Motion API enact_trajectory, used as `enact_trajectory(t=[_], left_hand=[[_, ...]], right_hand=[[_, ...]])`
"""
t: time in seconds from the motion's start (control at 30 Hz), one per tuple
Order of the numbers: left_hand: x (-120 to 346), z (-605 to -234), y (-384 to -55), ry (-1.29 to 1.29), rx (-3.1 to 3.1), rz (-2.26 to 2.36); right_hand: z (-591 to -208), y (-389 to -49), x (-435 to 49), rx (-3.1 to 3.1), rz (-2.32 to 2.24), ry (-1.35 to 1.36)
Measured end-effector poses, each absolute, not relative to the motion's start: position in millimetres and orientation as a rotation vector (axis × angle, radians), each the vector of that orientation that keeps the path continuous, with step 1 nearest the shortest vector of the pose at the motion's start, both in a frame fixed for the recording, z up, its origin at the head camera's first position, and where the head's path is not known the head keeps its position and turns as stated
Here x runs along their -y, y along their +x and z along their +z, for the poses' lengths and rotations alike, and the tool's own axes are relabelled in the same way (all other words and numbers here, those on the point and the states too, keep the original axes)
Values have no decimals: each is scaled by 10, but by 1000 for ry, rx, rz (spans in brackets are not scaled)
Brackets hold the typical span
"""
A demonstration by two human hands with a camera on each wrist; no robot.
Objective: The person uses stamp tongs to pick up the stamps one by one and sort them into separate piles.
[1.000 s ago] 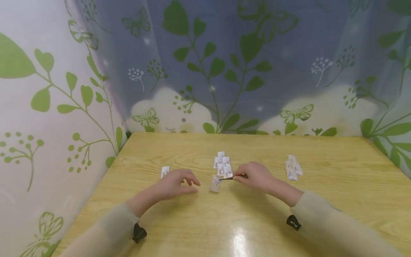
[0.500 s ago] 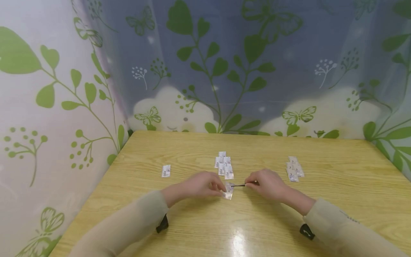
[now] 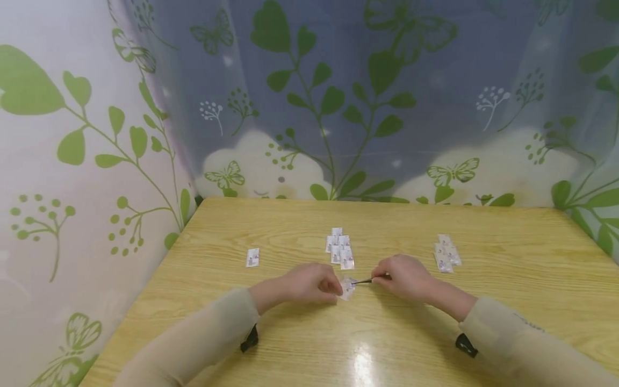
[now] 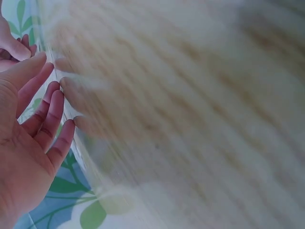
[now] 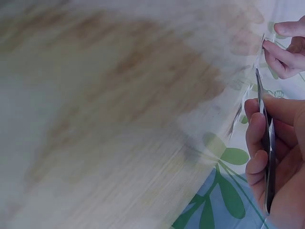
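Observation:
In the head view a small clear plastic packet [image 3: 346, 291] with a faint print lies on the wooden table, just in front of the middle group of cards. My left hand [image 3: 309, 284] is at its left edge, the fingertips touching it. In the left wrist view the fingers of that left hand [image 4: 35, 138] are loosely bent, and the thumb stands apart from them. My right hand [image 3: 405, 277] holds dark metal tweezers [image 5: 268, 157] between thumb and fingers. The tweezer tips reach left onto the packet's upper right part.
Several small printed cards [image 3: 340, 249] lie in a staggered group at the middle. Another group of packets [image 3: 445, 255] lies at the right, and a single card [image 3: 252, 257] at the left. A patterned curtain [image 3: 309, 107] borders the table [image 3: 232, 220] behind and at the sides.
My left hand has moved right to the packet's edge. The packet and the tweezers have shifted slightly right and nearer. In the last half second little has moved.

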State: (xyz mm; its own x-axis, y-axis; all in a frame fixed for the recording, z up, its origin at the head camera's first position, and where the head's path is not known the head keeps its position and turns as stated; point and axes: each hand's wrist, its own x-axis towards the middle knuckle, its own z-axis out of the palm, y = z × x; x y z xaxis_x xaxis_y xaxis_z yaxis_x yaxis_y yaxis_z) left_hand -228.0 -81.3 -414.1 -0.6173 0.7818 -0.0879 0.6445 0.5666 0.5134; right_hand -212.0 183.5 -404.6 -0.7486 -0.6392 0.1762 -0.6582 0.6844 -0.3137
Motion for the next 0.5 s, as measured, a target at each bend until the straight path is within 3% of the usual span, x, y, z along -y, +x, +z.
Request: enact_trajectory(t=[0.5], left_hand=[[769,-4132,-2263,1122,-2564,589]], right_hand=[[-4041,-1918,-1880,2795,599,1282]])
